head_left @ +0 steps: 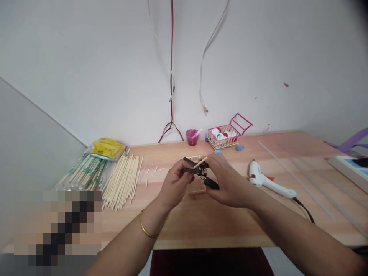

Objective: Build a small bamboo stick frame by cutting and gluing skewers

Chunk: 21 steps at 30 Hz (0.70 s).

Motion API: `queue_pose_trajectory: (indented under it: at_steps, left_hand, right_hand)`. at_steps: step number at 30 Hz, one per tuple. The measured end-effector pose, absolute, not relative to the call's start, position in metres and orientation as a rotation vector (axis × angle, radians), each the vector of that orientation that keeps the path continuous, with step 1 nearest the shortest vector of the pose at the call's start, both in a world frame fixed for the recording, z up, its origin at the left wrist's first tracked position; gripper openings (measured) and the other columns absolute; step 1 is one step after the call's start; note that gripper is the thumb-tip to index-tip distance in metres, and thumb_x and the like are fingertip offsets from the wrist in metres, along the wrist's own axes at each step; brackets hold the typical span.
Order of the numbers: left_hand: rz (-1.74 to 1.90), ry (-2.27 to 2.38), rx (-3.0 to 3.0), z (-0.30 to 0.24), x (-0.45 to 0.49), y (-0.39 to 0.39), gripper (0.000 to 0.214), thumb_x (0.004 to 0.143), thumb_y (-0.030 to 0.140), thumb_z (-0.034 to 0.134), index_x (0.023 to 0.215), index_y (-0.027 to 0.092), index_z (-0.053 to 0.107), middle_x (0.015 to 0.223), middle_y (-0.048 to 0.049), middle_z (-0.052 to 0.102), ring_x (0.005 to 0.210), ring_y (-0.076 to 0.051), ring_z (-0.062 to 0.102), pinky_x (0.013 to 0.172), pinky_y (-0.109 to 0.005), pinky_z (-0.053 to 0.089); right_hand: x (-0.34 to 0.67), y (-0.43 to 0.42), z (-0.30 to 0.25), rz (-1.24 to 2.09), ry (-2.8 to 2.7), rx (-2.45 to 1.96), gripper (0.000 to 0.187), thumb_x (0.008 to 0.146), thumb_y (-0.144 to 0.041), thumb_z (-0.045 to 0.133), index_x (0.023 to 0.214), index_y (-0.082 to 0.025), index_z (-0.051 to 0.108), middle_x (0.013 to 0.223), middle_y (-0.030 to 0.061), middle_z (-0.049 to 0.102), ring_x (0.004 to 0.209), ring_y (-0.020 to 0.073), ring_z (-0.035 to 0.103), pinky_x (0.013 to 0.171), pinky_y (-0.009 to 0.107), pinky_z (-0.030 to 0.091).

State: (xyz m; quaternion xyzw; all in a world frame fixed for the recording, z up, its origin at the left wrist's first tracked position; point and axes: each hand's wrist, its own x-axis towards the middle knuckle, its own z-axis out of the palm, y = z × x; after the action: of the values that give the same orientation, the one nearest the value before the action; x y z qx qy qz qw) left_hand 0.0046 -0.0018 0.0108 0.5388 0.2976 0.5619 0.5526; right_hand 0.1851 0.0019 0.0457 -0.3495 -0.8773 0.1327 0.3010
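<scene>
Both my hands meet above the middle of the wooden table [218, 226]. My right hand [230, 182] is closed around black cutting pliers [201, 173], whose jaws point left. My left hand [174, 186], with a gold bangle on the wrist, pinches a short bamboo stick [200, 162] that sits across the pliers' jaws. Under the hands lies a small frame of sticks [196, 188], partly hidden. A loose pile of bamboo sticks [123, 180] lies to the left, with a few cut pieces [152, 170] beside it.
A white glue gun [266, 180] with a black cord lies to the right. At the back stand a pink cup [191, 137] and a small stick basket with a pink frame [228, 135]. Packaged chopsticks [86, 170] and a yellow bag [107, 148] lie far left. Cables [171, 76] hang on the wall.
</scene>
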Motion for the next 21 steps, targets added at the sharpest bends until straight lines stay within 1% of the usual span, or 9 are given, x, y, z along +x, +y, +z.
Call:
queue_pose_trajectory:
  at_steps: [4, 7, 10, 13, 17, 19, 21]
  left_hand:
    - [1.321, 0.696, 1.226, 0.015, 0.006, -0.004, 0.020, 0.082, 0.032, 0.065, 0.074, 0.016, 0.056, 0.069, 0.0026, 0.050, 0.061, -0.008, 0.042, 0.059, -0.023, 0.033]
    - [1.268, 0.625, 0.974, 0.021, 0.007, -0.004, 0.018, 0.077, 0.029, 0.071, 0.075, 0.016, 0.058, 0.068, 0.0030, 0.049, 0.059, -0.007, 0.041, 0.060, -0.023, 0.035]
    - [1.273, 0.563, 0.710, 0.027, 0.002, 0.000, 0.016, 0.073, 0.023, 0.074, 0.076, 0.014, 0.061, 0.070, 0.0023, 0.049, 0.062, -0.007, 0.042, 0.063, -0.023, 0.039]
    - [1.322, 0.534, 0.594, 0.031, -0.007, 0.005, 0.012, 0.076, 0.021, 0.071, 0.078, 0.012, 0.063, 0.069, 0.0019, 0.049, 0.065, -0.007, 0.044, 0.064, -0.022, 0.041]
    - [1.316, 0.466, 0.570, 0.034, -0.016, 0.008, 0.008, 0.080, 0.019, 0.066, 0.080, 0.012, 0.063, 0.067, 0.0016, 0.049, 0.063, -0.007, 0.046, 0.058, -0.020, 0.039]
    - [1.315, 0.442, 0.553, 0.035, -0.017, 0.008, 0.007, 0.080, 0.018, 0.066, 0.080, 0.012, 0.063, 0.068, 0.0012, 0.050, 0.061, -0.007, 0.046, 0.055, -0.019, 0.038]
    - [1.313, 0.430, 0.527, 0.036, -0.018, 0.008, 0.007, 0.081, 0.018, 0.065, 0.080, 0.012, 0.062, 0.068, 0.0011, 0.051, 0.061, -0.007, 0.047, 0.055, -0.019, 0.039]
  right_hand:
    - [0.186, 0.003, 0.045, 0.347, -2.327, -0.935, 0.045, 0.063, -0.010, 0.058, 0.107, -0.016, 0.050, 0.108, 0.0121, 0.054, 0.102, 0.0273, 0.047, 0.090, 0.041, 0.039]
    - [0.189, 0.008, 0.043, 0.359, -2.320, -0.936, 0.047, 0.064, -0.012, 0.058, 0.110, -0.016, 0.049, 0.109, 0.0123, 0.054, 0.102, 0.0272, 0.048, 0.090, 0.040, 0.039]
    - [0.195, 0.014, 0.042, 0.391, -2.268, -0.983, 0.047, 0.067, -0.014, 0.058, 0.113, -0.016, 0.048, 0.109, 0.0115, 0.055, 0.102, 0.0271, 0.050, 0.090, 0.039, 0.040]
    - [0.201, 0.022, 0.042, 0.407, -2.207, -1.130, 0.040, 0.069, -0.018, 0.056, 0.109, -0.017, 0.051, 0.104, 0.0101, 0.056, 0.098, 0.0267, 0.052, 0.084, 0.038, 0.042]
    - [0.209, 0.031, 0.038, 0.347, -2.232, -1.384, 0.028, 0.070, -0.023, 0.054, 0.097, -0.018, 0.053, 0.098, 0.0100, 0.058, 0.093, 0.0279, 0.052, 0.077, 0.036, 0.042]
    - [0.213, 0.037, 0.033, 0.284, -2.285, -1.523, 0.027, 0.070, -0.026, 0.054, 0.096, -0.017, 0.054, 0.101, 0.0123, 0.058, 0.096, 0.0303, 0.051, 0.078, 0.037, 0.042]
    - [0.217, 0.042, 0.026, 0.193, -2.340, -1.669, 0.033, 0.071, -0.031, 0.055, 0.100, -0.015, 0.056, 0.105, 0.0160, 0.058, 0.100, 0.0338, 0.050, 0.082, 0.040, 0.040]
